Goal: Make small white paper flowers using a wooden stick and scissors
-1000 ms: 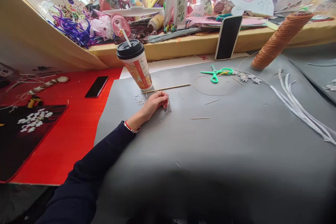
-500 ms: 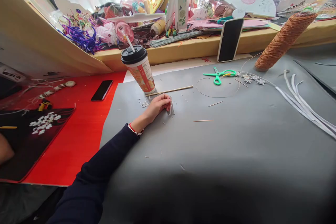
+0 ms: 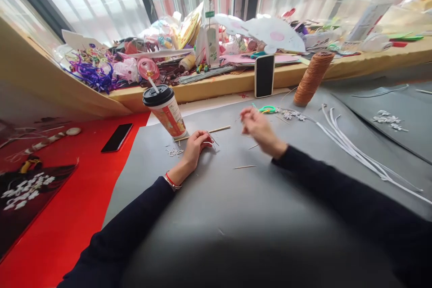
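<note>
My left hand [image 3: 195,146] rests on the grey table mat [image 3: 189,216], thumb and fingers pinched on a small pale piece of cord [image 3: 213,140] with thin ends sticking out. Its exact shape is partly hidden by the fingers. My right hand [image 3: 261,131] is raised over the mat, slightly blurred, with fingers curled together; I cannot make out what they hold. Just behind it lie green-handled scissors [image 3: 269,109], partly covered by the hand. A thin wooden stick [image 3: 219,129] lies behind my left hand, and a toothpick-like stick [image 3: 245,167] lies between the hands, nearer to me.
A lidded paper cup [image 3: 168,117] with a straw stands behind my left hand. A brown cord spool [image 3: 312,80], white cords [image 3: 354,146] and an upright phone [image 3: 264,76] are farther right. Another phone [image 3: 117,137] lies left on red cloth. Craft supplies crowd the windowsill [image 3: 135,96].
My right hand has come into view from the right, near the scissors. The view has tilted up and turned right. My left hand still pinches the pale cord piece.
</note>
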Action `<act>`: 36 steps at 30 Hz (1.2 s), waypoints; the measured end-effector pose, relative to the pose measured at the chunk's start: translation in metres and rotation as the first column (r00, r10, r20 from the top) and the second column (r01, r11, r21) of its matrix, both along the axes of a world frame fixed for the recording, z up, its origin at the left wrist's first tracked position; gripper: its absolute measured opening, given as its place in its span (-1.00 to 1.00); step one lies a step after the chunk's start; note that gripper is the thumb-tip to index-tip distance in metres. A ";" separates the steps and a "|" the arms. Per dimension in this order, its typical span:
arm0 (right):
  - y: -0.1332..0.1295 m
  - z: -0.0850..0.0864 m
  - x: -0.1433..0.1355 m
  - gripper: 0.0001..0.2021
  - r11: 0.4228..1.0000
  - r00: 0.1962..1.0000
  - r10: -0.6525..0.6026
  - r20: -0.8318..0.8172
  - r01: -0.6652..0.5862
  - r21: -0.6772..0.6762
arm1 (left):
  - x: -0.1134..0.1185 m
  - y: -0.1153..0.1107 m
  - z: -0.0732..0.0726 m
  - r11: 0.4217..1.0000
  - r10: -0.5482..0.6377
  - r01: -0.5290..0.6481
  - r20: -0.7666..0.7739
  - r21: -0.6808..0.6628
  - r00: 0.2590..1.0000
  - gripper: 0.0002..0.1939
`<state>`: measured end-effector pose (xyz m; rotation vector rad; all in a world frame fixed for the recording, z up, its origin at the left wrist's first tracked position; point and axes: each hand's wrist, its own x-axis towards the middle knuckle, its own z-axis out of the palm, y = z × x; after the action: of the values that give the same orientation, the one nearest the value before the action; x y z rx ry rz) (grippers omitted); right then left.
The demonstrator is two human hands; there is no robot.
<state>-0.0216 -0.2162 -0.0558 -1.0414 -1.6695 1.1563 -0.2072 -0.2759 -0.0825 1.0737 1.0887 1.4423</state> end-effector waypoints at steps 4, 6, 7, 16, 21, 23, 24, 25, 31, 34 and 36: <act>-0.002 -0.017 -0.006 -0.68 0.984 0.983 0.179 -0.045 -0.178 0.022 | 0.023 0.018 -0.002 0.994 0.088 -0.085 -0.033 0.063 0.996 -0.91; -0.007 -0.022 -0.008 -0.68 0.979 0.977 0.204 -0.060 -0.203 0.018 | 0.033 0.025 -0.003 0.990 0.105 -0.098 -0.069 0.100 0.992 -0.90; -0.010 -0.023 -0.008 -0.68 0.982 0.979 0.191 -0.073 -0.191 0.009 | 0.036 0.028 -0.003 0.988 0.106 -0.094 -0.090 0.120 0.990 -0.89; -0.004 -0.033 -0.006 -0.64 0.996 0.995 0.080 -0.062 -0.077 0.045 | 0.043 0.027 0.002 0.996 -0.001 0.014 -0.154 0.085 0.988 -0.89; -0.006 -0.033 -0.006 -0.66 0.994 0.999 0.045 0.028 -0.048 0.096 | 0.044 0.023 0.004 0.998 -0.045 0.051 -0.162 0.030 0.986 -0.88; -0.007 -0.032 -0.005 -0.65 0.995 0.999 0.039 0.024 -0.041 0.095 | 0.044 0.023 0.004 0.996 -0.078 0.082 -0.137 0.024 0.987 -0.87; -0.008 -0.032 -0.005 -0.65 0.995 0.999 0.042 0.022 -0.044 0.094 | 0.044 0.022 0.003 0.995 -0.094 0.098 -0.125 0.024 0.988 -0.87; -0.008 -0.031 -0.005 -0.65 0.995 0.999 0.047 0.022 -0.049 0.092 | 0.044 0.022 0.003 0.994 -0.108 0.111 -0.116 0.023 0.987 -0.86; -0.010 -0.026 -0.003 -0.65 0.995 0.994 0.097 -0.056 -0.098 -0.001 | 0.043 0.019 0.004 0.979 -0.201 0.199 -0.041 -0.034 0.979 -0.82; -0.011 -0.024 -0.002 -0.66 0.991 0.989 0.122 -0.085 -0.126 -0.049 | 0.043 0.020 0.002 0.970 -0.241 0.242 0.026 -0.037 0.970 -0.83; -0.012 -0.025 -0.002 -0.67 0.988 0.987 0.126 -0.101 -0.134 -0.073 | 0.042 0.021 0.001 0.965 -0.257 0.259 0.060 -0.031 0.965 -0.83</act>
<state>-0.0240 -0.2277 -0.0804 -0.9211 -1.6470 1.3466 -0.1649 -0.2549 -0.0820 1.0976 0.8969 1.2313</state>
